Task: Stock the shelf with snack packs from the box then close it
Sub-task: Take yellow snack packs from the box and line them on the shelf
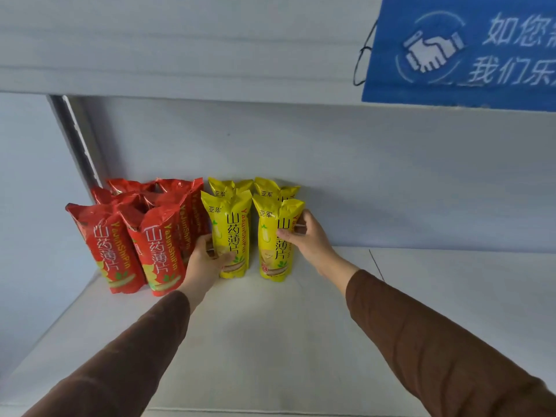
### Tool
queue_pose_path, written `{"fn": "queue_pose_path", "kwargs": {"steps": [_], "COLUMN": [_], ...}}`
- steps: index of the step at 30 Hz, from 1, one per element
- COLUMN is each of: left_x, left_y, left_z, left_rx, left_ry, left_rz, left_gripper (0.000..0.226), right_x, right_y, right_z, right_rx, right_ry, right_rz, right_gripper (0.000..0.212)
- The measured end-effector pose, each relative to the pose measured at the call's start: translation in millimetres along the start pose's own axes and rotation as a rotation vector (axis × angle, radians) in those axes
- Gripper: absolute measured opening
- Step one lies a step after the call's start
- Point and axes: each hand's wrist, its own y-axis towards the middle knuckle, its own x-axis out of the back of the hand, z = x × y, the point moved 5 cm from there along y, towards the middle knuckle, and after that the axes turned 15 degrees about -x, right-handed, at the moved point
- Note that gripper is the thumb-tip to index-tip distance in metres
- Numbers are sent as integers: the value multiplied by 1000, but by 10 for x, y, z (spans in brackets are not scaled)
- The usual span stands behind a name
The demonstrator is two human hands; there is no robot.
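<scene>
Several red snack packs [162, 248] stand upright at the left back of the white shelf [270, 341]. To their right stand several yellow snack packs in two rows. My left hand [207, 260] grips the lower left side of the front left yellow pack [233, 233]. My right hand [307, 239] holds the right side of the front right yellow pack [270, 245]. Both packs rest upright on the shelf. The box is out of view.
The shelf's back wall [391, 182] rises behind the packs and a side panel [33, 206] closes the left. An upper shelf edge [180, 76] runs overhead, with a blue sign [466, 49] hanging at the top right.
</scene>
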Motion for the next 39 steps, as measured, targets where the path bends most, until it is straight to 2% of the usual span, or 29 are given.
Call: {"fn": "queue_pose_path", "kwargs": {"steps": [10, 20, 26, 30, 33, 35, 39], "left_x": [-75, -67, -42, -7, 58, 84, 132], "left_y": [127, 82, 27, -40, -91, -155, -340], "left_z": [60, 41, -8, -42, -62, -150, -429], "left_rx": [-37, -44, -38, -38, -45, -93, -309], "left_ry": [-4, 0, 20, 63, 156, 243, 450], "left_rz": [41, 66, 89, 117, 122, 136, 161], "left_gripper": [49, 49, 63, 85, 103, 104, 92], "right_x": [-90, -96, -109, -100, -58, -32, 50], "right_y": [127, 98, 18, -90, -212, -311, -562], "right_z": [26, -13, -120, -181, -210, -207, -158], "right_rx": [-7, 1, -20, -49, -55, -28, 61], "right_ry": [7, -19, -60, -99, -189, -263, -495], "right_rz": [-54, -58, -47, -51, -110, -141, -233], "right_gripper": [52, 53, 51, 65, 67, 66, 67]}}
